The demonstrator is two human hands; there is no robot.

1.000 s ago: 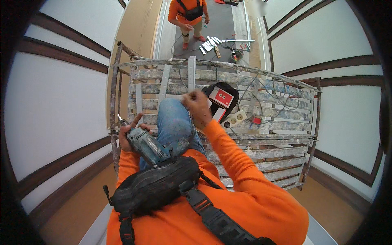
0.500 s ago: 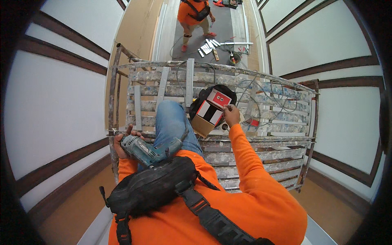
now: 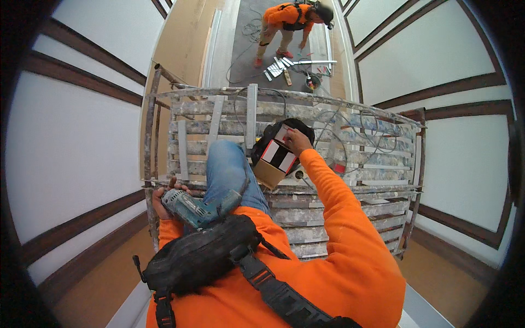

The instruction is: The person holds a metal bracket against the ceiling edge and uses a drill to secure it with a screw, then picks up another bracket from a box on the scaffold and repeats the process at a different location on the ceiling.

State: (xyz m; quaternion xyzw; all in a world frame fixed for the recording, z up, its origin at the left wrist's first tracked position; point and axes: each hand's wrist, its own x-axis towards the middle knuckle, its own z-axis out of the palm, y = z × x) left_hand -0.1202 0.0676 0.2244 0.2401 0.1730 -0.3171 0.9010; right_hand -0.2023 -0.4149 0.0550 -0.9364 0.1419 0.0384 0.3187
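—In the head view, what is your left hand doing?

—My left hand [image 3: 160, 203] is wrapped about the front end of a teal power drill [image 3: 192, 209], its fingers bent and gripping. From those fingers the drill runs rightward to my jeans [image 3: 227, 164]. My black waist pack [image 3: 202, 251] sits just behind it, closer to my body.

—And the right?

—My right hand [image 3: 298, 143] is over at the far edge of an open red-and-white carton [image 3: 270, 152], fingers bent downward at its raised flap. I cannot tell whether they pinch the flap or only touch it.

—Where exactly is the carton?

—Just below and left of my right fingertips, on a black bag [image 3: 267, 135]. A brown cardboard flap [image 3: 267, 175] hangs open on the side toward me.

—Anything else around your fingers?

—Left of the right ones, a pale metal strip [image 3: 251, 117] lies across the paint-spattered slats [image 3: 355, 206]. Well beyond them, down on the floor, a co-worker [image 3: 281, 16] in orange bends forward near cut metal pieces [image 3: 276, 69] and a bucket [image 3: 312, 83].
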